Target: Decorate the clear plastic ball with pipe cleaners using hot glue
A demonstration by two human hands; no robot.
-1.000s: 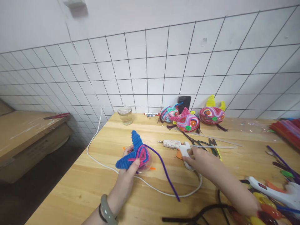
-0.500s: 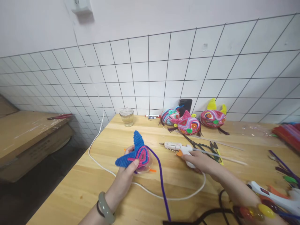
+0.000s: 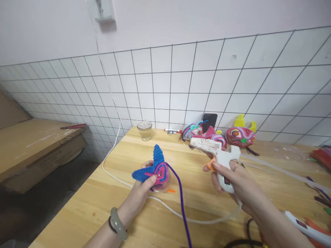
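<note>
White hot-glue gun, gripped in the right hand above the wooden surface, points its nozzle leftward toward the blue-and-pink pipe-cleaner figure pinched by the left hand fingers nearby.

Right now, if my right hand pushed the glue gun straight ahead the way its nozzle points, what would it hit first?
The right hand aims the glue gun left and slightly up. The way looks free above the table; the jar lies roughly in that direction, though depth is unclear.
</note>
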